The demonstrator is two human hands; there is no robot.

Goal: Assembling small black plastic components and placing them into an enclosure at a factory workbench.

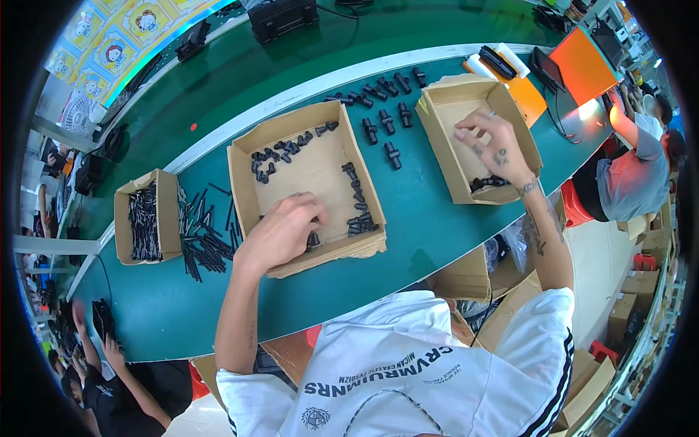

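In the middle, a shallow cardboard box (298,178) holds small black fittings (282,151) along its sides. My left hand (287,226) is down in its near left corner, fingers curled over black fittings; what they grip, if anything, is hidden. Above another cardboard box (526,146) at the right, my right hand (496,144) hangs with bent fingers, thumb a little apart from them. Nothing shows between them. Black pieces (489,183) lie at that box's near end. Between the two boxes, several larger black T-shaped fittings (387,122) lie in loose rows.
At the left, a small cardboard box (171,244) is full of thin black rods (143,218), with more rods (204,244) loose beside it. An orange panel (582,62) stands at the far right. Another person (633,175) sits beyond it; someone else (109,386) works at lower left.
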